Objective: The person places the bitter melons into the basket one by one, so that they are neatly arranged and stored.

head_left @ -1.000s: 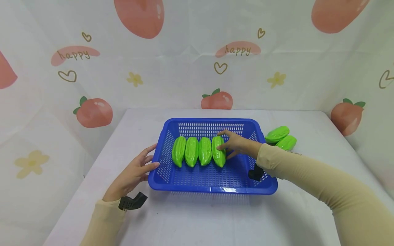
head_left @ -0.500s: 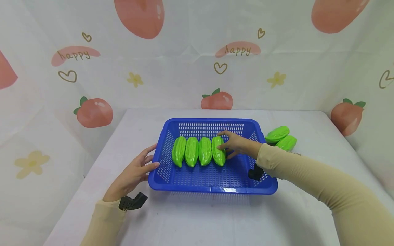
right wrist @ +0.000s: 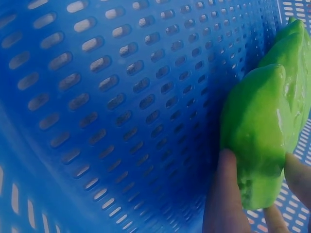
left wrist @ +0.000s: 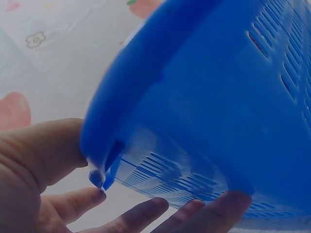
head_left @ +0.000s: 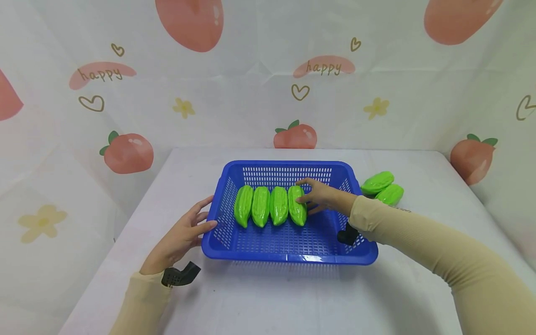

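Note:
In the head view a blue plastic basket (head_left: pixel 289 258) stands on the table, with several glossy green bitter melons lying side by side in it. My left hand (head_left: pixel 184 235) holds the basket's left side; the left wrist view shows the thumb at the rim (left wrist: pixel 104 116) and the fingers spread along the outer wall. Inside the basket, my right hand (head_left: pixel 324 195) grips the rightmost bitter melon (head_left: pixel 298 211). In the right wrist view, fingers and thumb stand on either side of that melon's near end, and the other melons are partly hidden behind it.
Two more green bitter melons, one farther back (head_left: pixel 378 182) and one nearer (head_left: pixel 390 194), lie on the white table (head_left: pixel 268 302) to the right of the basket. The right forearm's sleeve (head_left: pixel 418 242) passes over the basket's right rim. Behind the table hangs a fruit-print cloth (head_left: pixel 243 102).

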A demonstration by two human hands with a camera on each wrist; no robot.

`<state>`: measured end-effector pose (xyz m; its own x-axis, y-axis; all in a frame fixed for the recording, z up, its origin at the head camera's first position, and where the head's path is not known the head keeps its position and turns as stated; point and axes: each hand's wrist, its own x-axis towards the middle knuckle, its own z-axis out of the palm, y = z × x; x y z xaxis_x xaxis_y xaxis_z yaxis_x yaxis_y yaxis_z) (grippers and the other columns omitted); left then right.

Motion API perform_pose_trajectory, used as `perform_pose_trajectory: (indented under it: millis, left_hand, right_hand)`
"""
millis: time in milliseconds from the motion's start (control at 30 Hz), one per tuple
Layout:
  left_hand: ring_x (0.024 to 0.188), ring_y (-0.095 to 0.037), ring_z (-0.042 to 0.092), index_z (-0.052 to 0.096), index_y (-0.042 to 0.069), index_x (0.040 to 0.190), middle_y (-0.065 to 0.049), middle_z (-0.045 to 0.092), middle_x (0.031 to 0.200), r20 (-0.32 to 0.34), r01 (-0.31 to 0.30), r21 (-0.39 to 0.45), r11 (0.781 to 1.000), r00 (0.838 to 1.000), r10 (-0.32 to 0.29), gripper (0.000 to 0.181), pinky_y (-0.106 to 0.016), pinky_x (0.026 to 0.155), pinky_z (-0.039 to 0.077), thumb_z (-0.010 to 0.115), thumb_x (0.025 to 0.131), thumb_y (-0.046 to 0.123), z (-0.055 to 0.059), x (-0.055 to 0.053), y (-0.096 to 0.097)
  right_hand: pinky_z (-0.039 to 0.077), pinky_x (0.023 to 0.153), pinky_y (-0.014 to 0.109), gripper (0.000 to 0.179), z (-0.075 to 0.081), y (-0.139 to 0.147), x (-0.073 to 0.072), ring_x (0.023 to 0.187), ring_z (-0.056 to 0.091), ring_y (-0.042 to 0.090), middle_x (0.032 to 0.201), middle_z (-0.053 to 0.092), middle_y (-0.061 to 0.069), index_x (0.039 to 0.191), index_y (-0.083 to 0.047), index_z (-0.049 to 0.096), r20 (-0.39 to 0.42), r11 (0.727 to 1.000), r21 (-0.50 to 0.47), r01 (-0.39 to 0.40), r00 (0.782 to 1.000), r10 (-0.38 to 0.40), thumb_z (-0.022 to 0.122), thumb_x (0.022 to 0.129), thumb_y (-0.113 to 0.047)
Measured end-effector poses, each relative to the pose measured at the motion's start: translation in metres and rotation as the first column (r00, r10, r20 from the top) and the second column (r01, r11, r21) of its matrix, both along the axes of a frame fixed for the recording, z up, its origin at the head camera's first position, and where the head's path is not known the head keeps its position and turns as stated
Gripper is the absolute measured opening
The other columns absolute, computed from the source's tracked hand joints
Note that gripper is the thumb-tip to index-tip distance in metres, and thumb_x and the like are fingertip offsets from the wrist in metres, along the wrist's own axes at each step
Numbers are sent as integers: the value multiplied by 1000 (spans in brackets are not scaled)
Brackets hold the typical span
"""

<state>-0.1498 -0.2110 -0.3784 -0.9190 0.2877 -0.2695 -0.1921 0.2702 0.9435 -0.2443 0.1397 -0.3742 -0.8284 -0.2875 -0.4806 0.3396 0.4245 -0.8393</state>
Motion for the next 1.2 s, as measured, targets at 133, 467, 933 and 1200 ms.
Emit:
perform_pose_trajectory:
  millis: [133, 467, 933, 1200]
  left_hand:
    - [126, -43, 51, 11, 29, 156, -21, 29, 155, 0, 1, 1, 1000, 1000, -1, 80, -54, 94, 51, 63, 95, 28, 0, 0, 0]
    - [123, -40, 54, 13, 30, 155, -20, 32, 153, 1, 2, -6, 1000, 1000, -2, 79, -52, 93, 52, 63, 94, 30, -3, -2, -1]
    - [121, -39, 56, 13, 30, 155, -19, 34, 152, 10, -2, 4, 1000, 1000, 2, 78, -51, 93, 52, 63, 94, 29, -5, -3, -1]
    - [122, -40, 55, 12, 29, 155, -21, 32, 153, 2, 10, 2, 1000, 1000, -10, 80, -51, 92, 53, 63, 94, 30, -2, -2, -2]
  right_hand:
    - [52, 92, 53, 65, 0, 0, 0, 124, 47, 53, 149, 24, 30, 149, -10, 27, 8, 1000, -5, 1, 1000, -1, 59, 93, -1]
    - [52, 92, 53, 66, 3, 0, 0, 128, 42, 53, 152, 21, 28, 151, -13, 25, 20, 1000, 5, -18, 1000, 18, 58, 95, -3]
    - [54, 87, 53, 67, 1, -1, -3, 127, 45, 51, 152, 25, 26, 150, -19, 29, 20, 997, 74, -1, 1000, 0, 62, 93, -8]
    - [50, 95, 55, 67, 8, 2, -5, 130, 42, 50, 149, 33, 27, 150, -20, 29, 26, 995, 103, -21, 999, 18, 63, 93, -13]
